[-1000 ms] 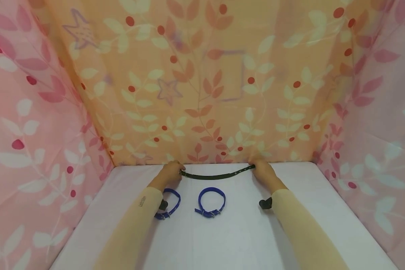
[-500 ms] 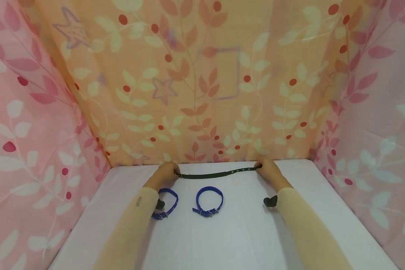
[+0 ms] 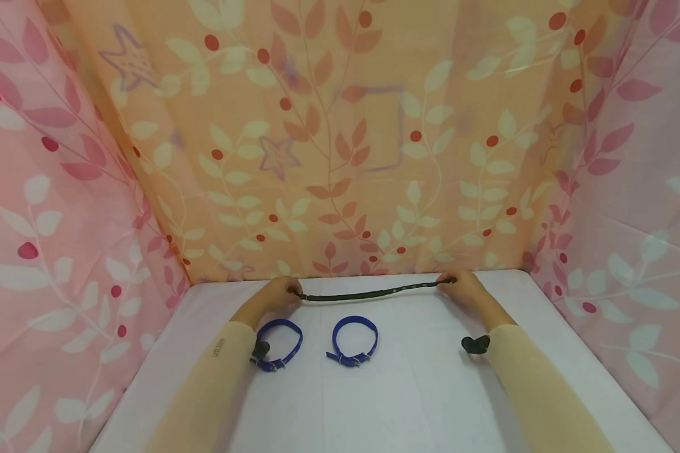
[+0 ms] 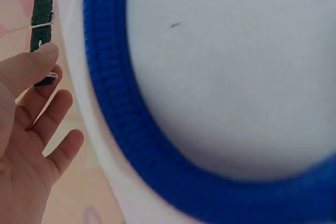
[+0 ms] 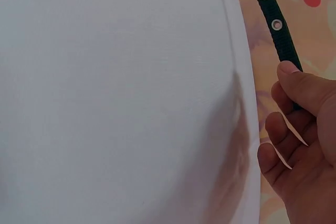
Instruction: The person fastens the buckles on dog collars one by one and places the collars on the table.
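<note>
A dark green pet collar (image 3: 351, 296) is stretched nearly straight between my two hands at the table's far edge. My left hand (image 3: 277, 294) pinches its buckle end between thumb and forefinger; the metal buckle (image 4: 44, 22) shows in the left wrist view. At the other end, my right hand (image 3: 463, 288) pinches the strap tip, just past the metal eyelets (image 5: 276, 24). Closer to me, a blue collar (image 3: 354, 319) lies buckled into a ring. Another blue collar (image 3: 300, 343), also ringed, lies beside my left wrist, partly covered by the wrist camera; it looms large in the left wrist view.
The white table (image 3: 396, 402) runs up to an orange patterned curtain (image 3: 340, 207) at the back. Pink curtains (image 3: 62, 302) hang along both sides. Black wrist cameras (image 3: 476, 344) stick out inward from the sleeves.
My hands have moved apart, the right one further right and the left slightly left. The green collar's sag has nearly gone. More of the left blue collar is uncovered.
</note>
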